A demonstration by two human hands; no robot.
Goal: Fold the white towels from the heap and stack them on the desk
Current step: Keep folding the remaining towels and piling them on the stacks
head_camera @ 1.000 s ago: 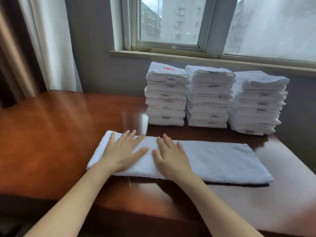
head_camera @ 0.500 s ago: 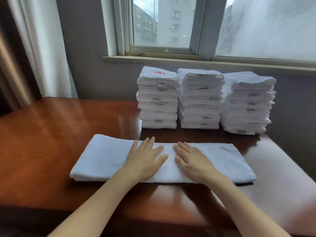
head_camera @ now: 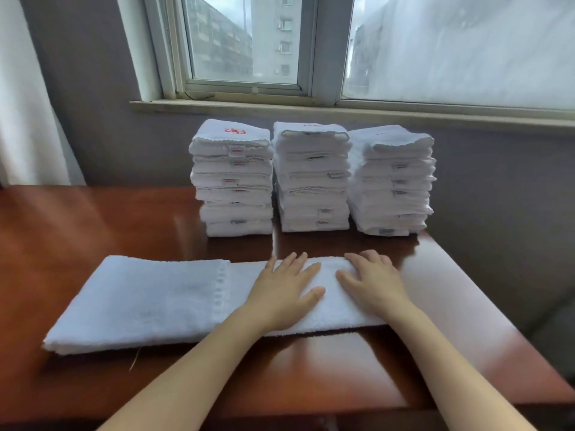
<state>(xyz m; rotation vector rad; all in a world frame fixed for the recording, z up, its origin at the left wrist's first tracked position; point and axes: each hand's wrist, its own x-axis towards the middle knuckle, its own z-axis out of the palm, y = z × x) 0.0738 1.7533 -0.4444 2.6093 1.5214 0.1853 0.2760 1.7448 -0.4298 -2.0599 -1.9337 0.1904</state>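
towel (head_camera: 149, 303): on surface (head_camera: 77, 225), extends toward 9 o'clock from hands | left hand (head_camera: 284, 293), right hand (head_camera: 373, 286): spread flat, pressing its right end

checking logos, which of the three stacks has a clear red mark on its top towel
The left stack: a bold red mark sits on top of it. The middle stack and right stack show none so clear.
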